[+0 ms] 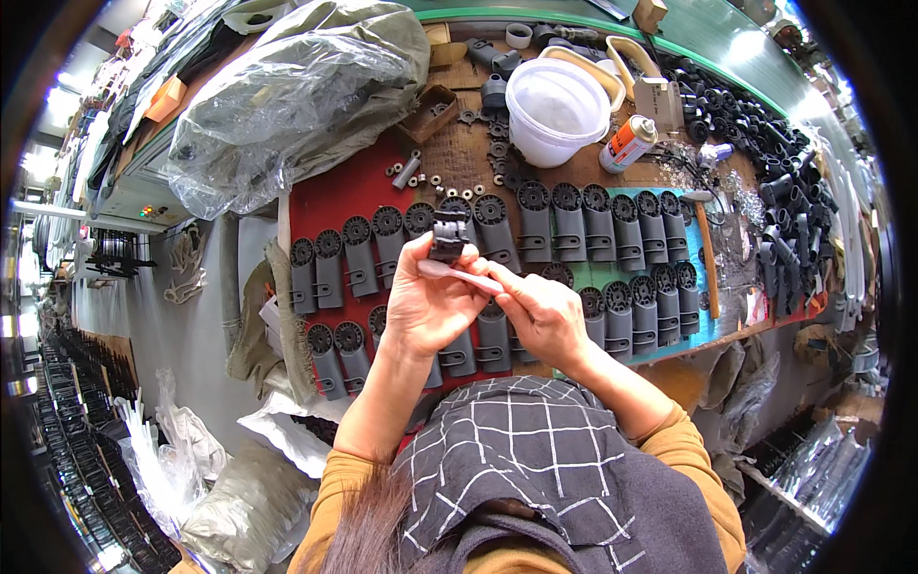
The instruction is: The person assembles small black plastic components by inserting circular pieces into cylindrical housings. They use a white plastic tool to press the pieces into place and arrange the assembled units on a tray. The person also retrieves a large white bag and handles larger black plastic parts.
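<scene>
My left hand [426, 311] is closed around a small black ribbed plastic part [448, 231], raised above the workbench. Between the fingers of my right hand [547, 311] is a slim pale pink stick-like tool [470, 277]; its wider end lies against my left fingers, just under the black part. I cannot tell whether the tool touches that part. Beneath and around both hands stand rows of dark grey plastic housings [360, 258], each with a round spoked end. More housings [643, 311] stand to the right of my right hand.
Behind the rows are a white plastic tub [555, 110], an orange-and-white spray can [628, 143] and small metal rings [436, 180]. A heap of black plastic parts [789, 201] covers the right side. Plastic-wrapped bundles [296, 105] fill the back left. A wooden stick [708, 258] lies at the right.
</scene>
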Tool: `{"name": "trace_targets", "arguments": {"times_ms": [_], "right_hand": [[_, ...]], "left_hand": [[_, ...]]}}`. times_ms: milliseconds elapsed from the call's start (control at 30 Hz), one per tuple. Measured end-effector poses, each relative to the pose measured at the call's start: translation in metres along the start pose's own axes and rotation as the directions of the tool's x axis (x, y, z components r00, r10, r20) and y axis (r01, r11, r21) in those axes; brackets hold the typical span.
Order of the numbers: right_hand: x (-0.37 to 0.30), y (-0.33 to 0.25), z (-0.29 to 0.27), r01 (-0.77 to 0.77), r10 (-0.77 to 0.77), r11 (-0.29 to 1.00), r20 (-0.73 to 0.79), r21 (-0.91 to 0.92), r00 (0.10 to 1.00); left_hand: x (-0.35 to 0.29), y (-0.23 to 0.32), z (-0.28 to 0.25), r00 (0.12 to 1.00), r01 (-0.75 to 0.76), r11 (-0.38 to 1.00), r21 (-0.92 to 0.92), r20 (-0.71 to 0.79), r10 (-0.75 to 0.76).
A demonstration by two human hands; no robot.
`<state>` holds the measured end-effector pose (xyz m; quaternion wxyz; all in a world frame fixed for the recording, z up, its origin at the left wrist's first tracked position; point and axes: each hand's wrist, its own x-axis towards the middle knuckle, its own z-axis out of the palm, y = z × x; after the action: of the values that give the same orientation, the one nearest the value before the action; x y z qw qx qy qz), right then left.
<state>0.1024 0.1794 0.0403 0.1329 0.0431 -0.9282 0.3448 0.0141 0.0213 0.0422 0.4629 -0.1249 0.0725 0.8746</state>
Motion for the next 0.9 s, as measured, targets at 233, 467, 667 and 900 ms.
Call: {"name": "trace_targets", "arguments": {"times_ms": [233,467,667,900], "right_hand": [[0.004,0.008,-0.010,-0.006,0.067,0.965,-0.227,0.262,0.972],[0.011,0.016,-0.023,-0.055,0.050,0.998,-0.223,-0.018,0.973],[0.004,0.027,-0.022,-0.076,0.049,0.983,-0.157,-0.167,0.986],[0.088,0.130,-0.049,-0.167,0.041,0.922,-0.341,-0.350,0.939]], "left_hand": [[0.001,0.009,0.003,0.983,-0.132,0.991,-0.002,-0.127,0.131],[-0.002,0.006,-0.017,0.983,-0.127,0.987,0.100,-0.117,0.138],[-0.002,0.007,-0.026,0.966,-0.191,0.966,0.172,-0.141,0.216],[-0.002,0.001,-0.042,0.909,-0.333,0.828,0.452,-0.082,0.410]]}}
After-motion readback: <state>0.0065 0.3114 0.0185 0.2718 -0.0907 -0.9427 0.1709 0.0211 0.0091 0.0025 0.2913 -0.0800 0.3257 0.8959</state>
